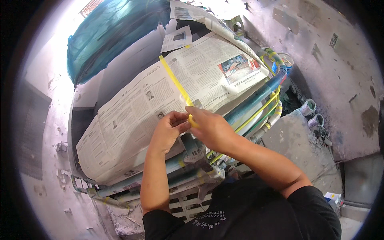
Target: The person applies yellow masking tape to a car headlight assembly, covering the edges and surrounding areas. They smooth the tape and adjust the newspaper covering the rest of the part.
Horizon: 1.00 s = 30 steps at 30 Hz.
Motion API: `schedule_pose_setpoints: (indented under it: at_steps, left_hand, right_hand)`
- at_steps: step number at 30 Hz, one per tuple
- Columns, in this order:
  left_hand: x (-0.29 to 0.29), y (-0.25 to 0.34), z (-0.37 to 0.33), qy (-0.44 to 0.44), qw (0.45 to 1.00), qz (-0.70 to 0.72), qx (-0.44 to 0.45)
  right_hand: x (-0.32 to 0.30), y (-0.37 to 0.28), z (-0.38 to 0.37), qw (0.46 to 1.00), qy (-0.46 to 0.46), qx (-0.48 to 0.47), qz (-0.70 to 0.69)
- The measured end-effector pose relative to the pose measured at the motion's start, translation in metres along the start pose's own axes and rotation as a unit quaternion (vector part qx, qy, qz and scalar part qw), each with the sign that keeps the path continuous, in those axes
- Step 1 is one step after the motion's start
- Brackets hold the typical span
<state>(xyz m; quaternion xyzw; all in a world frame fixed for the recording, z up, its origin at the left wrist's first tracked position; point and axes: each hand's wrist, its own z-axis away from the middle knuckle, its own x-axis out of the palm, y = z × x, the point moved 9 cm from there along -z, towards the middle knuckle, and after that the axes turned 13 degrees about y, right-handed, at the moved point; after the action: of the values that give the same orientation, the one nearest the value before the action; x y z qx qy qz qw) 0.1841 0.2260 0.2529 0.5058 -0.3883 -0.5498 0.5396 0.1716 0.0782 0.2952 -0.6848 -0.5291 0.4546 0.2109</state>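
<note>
Newspaper sheets (pixel 134 94) lie spread over a large sloping panel in front of me. Down their middle runs a strip of yellow masking tape (pixel 175 81), from the upper edge to my fingers. My right hand (pixel 214 130) is closed round the small yellow tape roll (pixel 193 121), whose far side its fingers hide. Beside it my left hand (pixel 167 130) is closed, thumb and fingers pinched at the roll's left side. Both hands meet just above the lower edge of the newspaper.
Taped rails (pixel 256 100) run along the panel's near edge. Teal plastic film (pixel 108 36) hangs at the upper left. A smaller printed sheet (pixel 177 39) lies at the top. Several paint cans (pixel 308 107) stand on the floor at right, beside a stained wall (pixel 332 52).
</note>
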Motion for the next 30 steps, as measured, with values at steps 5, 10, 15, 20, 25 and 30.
schedule_pose_setpoints:
  at_steps: [5,10,15,20,25,30]
  left_hand:
    - [-0.004,-0.003,-0.004,0.02,0.998,-0.057,0.014]
    - [-0.012,-0.002,-0.007,0.09,0.991,-0.089,0.042]
    - [-0.014,-0.006,-0.011,0.153,0.97,-0.151,0.116]
    - [-0.007,0.017,0.002,0.249,0.903,-0.273,0.219]
    - [0.001,0.021,0.001,0.295,0.874,-0.327,0.205]
    - [0.009,0.028,-0.001,0.298,0.859,-0.338,0.242]
  right_hand:
    - [0.007,-0.002,0.002,1.0,0.002,-0.027,0.011]
    - [-0.012,0.011,0.0,0.967,-0.063,0.121,-0.213]
    - [-0.025,0.035,0.007,0.906,-0.172,0.244,-0.3]
    - [-0.019,0.067,0.006,0.924,-0.301,0.231,-0.047]
    - [-0.003,0.071,-0.021,0.928,-0.311,0.097,0.181]
    - [0.014,0.084,-0.029,0.895,-0.367,0.139,0.212]
